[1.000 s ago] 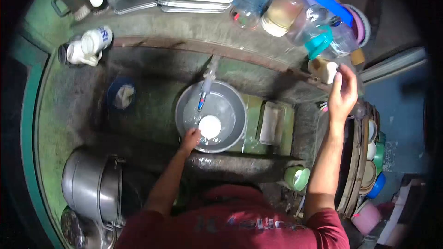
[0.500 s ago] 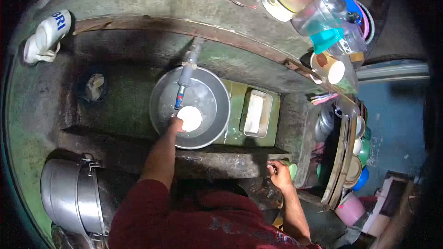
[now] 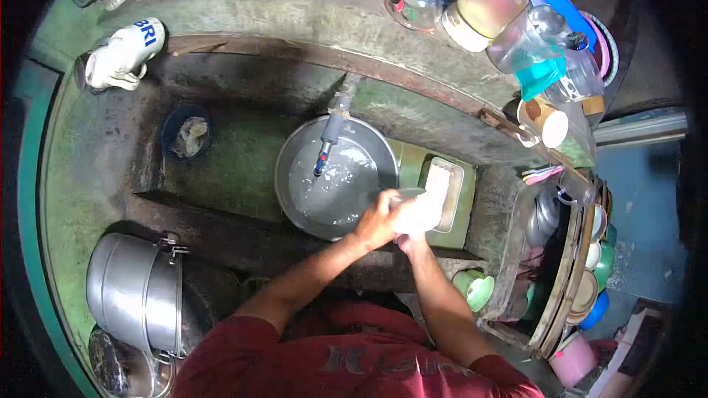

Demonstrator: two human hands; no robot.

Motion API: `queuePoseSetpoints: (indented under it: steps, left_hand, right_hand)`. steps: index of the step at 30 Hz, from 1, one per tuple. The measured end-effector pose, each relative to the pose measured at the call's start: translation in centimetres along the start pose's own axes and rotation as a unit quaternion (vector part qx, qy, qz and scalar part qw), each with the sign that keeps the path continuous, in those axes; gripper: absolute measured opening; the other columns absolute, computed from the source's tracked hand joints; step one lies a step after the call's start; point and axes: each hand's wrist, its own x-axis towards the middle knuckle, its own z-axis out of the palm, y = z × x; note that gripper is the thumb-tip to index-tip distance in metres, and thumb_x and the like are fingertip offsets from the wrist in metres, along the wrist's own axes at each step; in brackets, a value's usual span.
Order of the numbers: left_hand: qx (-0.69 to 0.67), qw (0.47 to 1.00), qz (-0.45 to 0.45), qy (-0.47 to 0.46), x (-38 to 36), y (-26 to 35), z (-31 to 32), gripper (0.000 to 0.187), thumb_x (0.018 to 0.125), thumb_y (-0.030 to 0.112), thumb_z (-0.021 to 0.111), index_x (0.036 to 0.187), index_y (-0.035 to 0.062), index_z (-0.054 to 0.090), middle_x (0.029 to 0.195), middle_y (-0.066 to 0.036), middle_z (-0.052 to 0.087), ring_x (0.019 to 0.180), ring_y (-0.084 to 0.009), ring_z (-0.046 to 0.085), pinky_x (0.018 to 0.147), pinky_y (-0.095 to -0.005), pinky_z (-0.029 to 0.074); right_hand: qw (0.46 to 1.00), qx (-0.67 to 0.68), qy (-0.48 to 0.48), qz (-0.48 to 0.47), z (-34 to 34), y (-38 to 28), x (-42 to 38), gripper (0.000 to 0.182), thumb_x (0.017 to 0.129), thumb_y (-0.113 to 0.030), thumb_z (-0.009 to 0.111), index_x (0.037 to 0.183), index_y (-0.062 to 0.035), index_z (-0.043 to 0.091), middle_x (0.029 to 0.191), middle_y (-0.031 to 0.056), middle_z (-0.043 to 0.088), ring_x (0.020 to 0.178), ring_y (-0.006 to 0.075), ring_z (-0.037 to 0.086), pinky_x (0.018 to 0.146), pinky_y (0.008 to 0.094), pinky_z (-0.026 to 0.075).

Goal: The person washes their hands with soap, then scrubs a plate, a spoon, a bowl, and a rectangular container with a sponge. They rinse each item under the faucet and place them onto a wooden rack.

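Note:
Between my two hands is a white bowl (image 3: 417, 212), tilted and bright in the light, to the right of a large metal basin (image 3: 282, 186). My left hand (image 3: 376, 222) grips its left side, fingers around the edge. My right hand (image 3: 411, 242) holds it from below at the near side, its fingers mostly hidden under it. Rippling water fills the basin beneath a grey pipe tap (image 3: 335, 127) with a blue end. Just behind the bowl, partly covered by it, lies a rectangular metal tray (image 3: 456, 195) with something white inside.
A dark tub (image 3: 168, 136) with pale scraps sits in the sink's left part. A large metal pot (image 3: 136, 291) stands at left near my arm. A green cup (image 3: 476, 291) is by my right forearm. Jars and containers (image 3: 490, 4) line the back ledge; dishes crowd the right.
My left hand has lifted the white bowl out of the basin and moved right. My right hand has come from near the green cup to hold it too. The view has shifted.

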Motion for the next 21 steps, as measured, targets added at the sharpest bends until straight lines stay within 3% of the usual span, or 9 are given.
queuePoseSetpoints:
  steps: [2,4,6,9,10,12,16,18,21]
  left_hand:
    - [0.071,0.982,0.16,0.077,0.3,0.3,-0.3,0.061,0.077,0.006,0.065,0.133,0.0204,0.046,0.119,-0.019,0.041,0.105,-0.0389,0.053,0.09,-0.0435,0.05]
    - [-0.017,0.999,-0.043,0.014,-0.3,0.2,-1.7,0.06,0.076,0.006,0.066,0.132,0.0179,0.047,0.119,-0.019,0.042,0.106,-0.0385,0.053,0.09,-0.0445,0.049]
    - [-0.043,0.978,-0.064,0.193,0.2,-1.2,-3.1,0.068,0.068,-0.002,0.068,0.132,0.0081,0.048,0.122,-0.017,0.045,0.118,-0.0373,0.046,0.099,-0.0451,0.042]
    - [-0.308,0.88,-0.251,0.259,0.5,-5.5,-6.5,0.073,0.071,-0.011,0.046,0.14,0.004,0.03,0.133,-0.019,0.045,0.118,-0.0339,0.053,0.091,-0.039,0.051]
    - [-0.483,0.747,-0.384,0.247,0.0,-6.2,-8.3,0.076,0.072,-0.009,0.043,0.143,0.0109,0.024,0.132,-0.018,0.045,0.111,-0.0337,0.059,0.08,-0.0435,0.057]
    - [-0.545,0.71,-0.395,0.204,-1.4,-8.7,-10.8,0.077,0.072,-0.006,0.042,0.143,0.0169,0.021,0.131,-0.017,0.045,0.113,-0.0345,0.057,0.078,-0.0505,0.057]
    - [-0.557,0.698,-0.382,0.238,-3.2,-9.2,-11.7,0.068,0.073,0.003,0.051,0.136,0.017,0.03,0.122,-0.015,0.05,0.101,-0.032,0.06,0.073,-0.0439,0.058]
    - [-0.605,0.66,-0.377,0.238,-3.8,-10.3,-11.1,0.069,0.072,0.007,0.054,0.136,0.0174,0.031,0.121,-0.014,0.051,0.099,-0.0306,0.06,0.07,-0.0424,0.057]
    - [-0.479,0.75,-0.369,0.268,-3.9,-8.2,-12.7,0.071,0.071,0.009,0.055,0.137,0.0165,0.031,0.12,-0.014,0.051,0.099,-0.0291,0.059,0.07,-0.0433,0.056]
  right_hand:
    - [0.977,0.165,-0.13,-0.015,2.0,-0.6,1.3,0.045,0.085,-0.037,0.065,0.115,-0.0058,0.055,0.103,0.011,0.062,0.096,0.0243,0.061,0.077,0.0351,0.055]
    - [0.997,0.067,-0.042,-0.024,5.7,-1.0,1.9,0.034,0.086,-0.031,0.064,0.107,-0.0049,0.057,0.095,0.0093,0.063,0.084,0.0215,0.061,0.069,0.033,0.053]
    - [0.98,-0.126,0.152,-0.02,9.0,-2.1,1.7,0.016,0.089,-0.019,0.061,0.092,-0.0031,0.061,0.077,0.0059,0.064,0.06,0.0158,0.06,0.052,0.0289,0.049]
    - [0.912,-0.382,0.097,-0.117,9.4,-0.4,3.2,0.012,0.095,-0.01,0.052,0.097,-0.0031,0.061,0.073,0.0017,0.06,0.063,0.0109,0.056,0.055,0.0263,0.046]
    - [0.858,-0.475,0.035,-0.193,9.9,0.4,3.2,0.014,0.096,-0.014,0.052,0.097,-0.0031,0.06,0.072,-0.0003,0.059,0.064,0.0088,0.054,0.057,0.0253,0.045]
    - [0.759,-0.584,-0.059,-0.282,12.8,0.0,1.7,0.015,0.089,-0.003,0.054,0.101,-0.0026,0.062,0.077,0.0099,0.063,0.07,0.0246,0.063,0.067,0.0352,0.051]
    - [0.49,-0.723,-0.233,-0.427,18.4,-0.4,-2.0,0.034,0.072,-0.002,0.061,0.107,-0.0002,0.061,0.114,0.0174,0.056,0.108,0.036,0.053,0.096,0.0429,0.044]
    - [0.463,-0.754,-0.249,-0.393,20.2,-0.6,-2.4,0.037,0.074,-0.008,0.062,0.11,0.0007,0.06,0.124,0.0187,0.05,0.12,0.0388,0.043,0.106,0.0491,0.033]
    - [0.242,-0.844,-0.171,-0.448,20.7,-0.4,0.6,0.034,0.082,-0.019,0.053,0.111,-0.0048,0.063,0.124,0.0138,0.053,0.121,0.0328,0.044,0.106,0.0615,0.025]
